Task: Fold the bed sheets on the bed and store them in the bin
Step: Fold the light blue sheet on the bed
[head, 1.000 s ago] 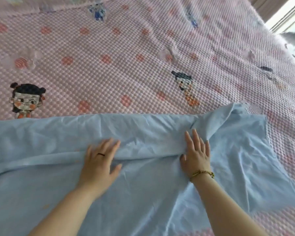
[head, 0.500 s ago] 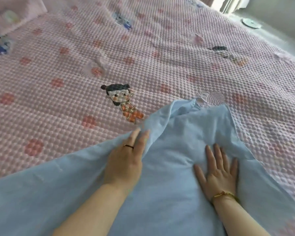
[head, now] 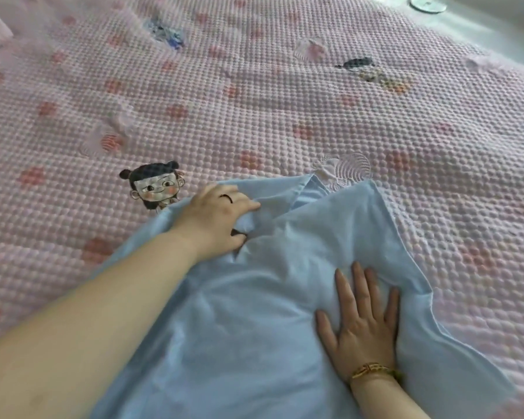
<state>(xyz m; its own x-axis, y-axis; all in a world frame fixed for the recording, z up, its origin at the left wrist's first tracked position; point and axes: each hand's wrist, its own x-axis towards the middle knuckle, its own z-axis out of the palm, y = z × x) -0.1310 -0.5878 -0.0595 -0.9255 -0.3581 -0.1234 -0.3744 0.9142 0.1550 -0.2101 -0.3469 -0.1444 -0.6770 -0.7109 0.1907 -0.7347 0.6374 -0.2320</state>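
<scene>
Two bare hands work on a light blue cotton bed sheet [head: 254,343] that lies rumpled on the pink bubble-textured quilt [head: 254,101] covering the bed. The sheet's far corner sits just right of the cartoon child's face [head: 153,186] printed on the quilt. The rest of the cloth runs from there toward the person, below and right of that face.

The left hand [head: 215,216], wearing a dark ring, is just right of the face, its fingers curled round a bunched fold of the sheet. The right hand [head: 360,325], with a gold bracelet at the wrist, lies well below and right of the face, flat with fingers spread, pressing the cloth down. No bin is in view.

The fold looks early and untidy, with layers overlapping at the corner near the face and edges not lined up. If the left hand pulls while gripping only a bunch rather than the true corner, the fold will likely go skewed and trap creases. If the right hand lifts too soon, the thin cloth may slide on the bumpy quilt and the layers will drift apart.
</scene>
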